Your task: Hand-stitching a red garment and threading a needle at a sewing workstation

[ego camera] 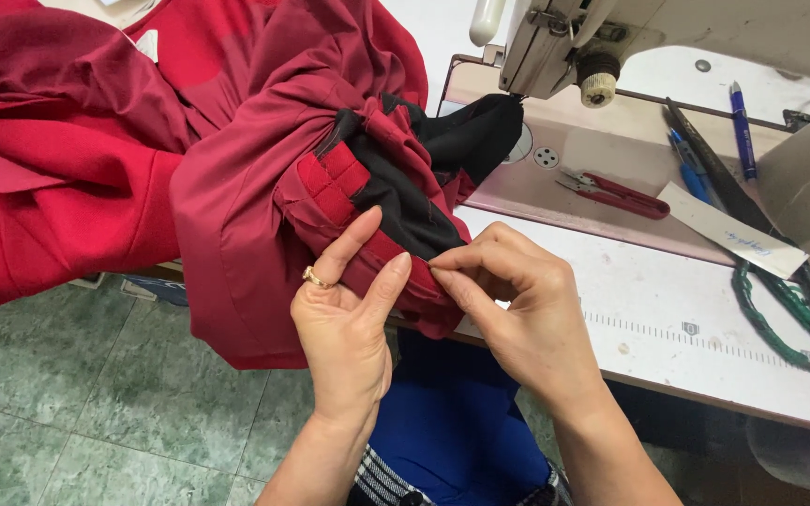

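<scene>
Pinched between both hands, dark red garment [227,187] with black lining [405,197] drapes off sewing-machine table [667,309] near edge, left. Soft, limp cloth; best held at folded seam. Left hand [344,328], right hand [517,309] fingertips clamped there.

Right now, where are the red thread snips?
In the head view, the red thread snips lie on the sewing machine bed, right of the needle and left of the blue pens.

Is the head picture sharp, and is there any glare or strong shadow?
Head view: soft, even light; both hands and the red garment are sharp; the black lining loses detail in darkness; the sewing machine looks slightly overexposed; no hard shadows.
</scene>
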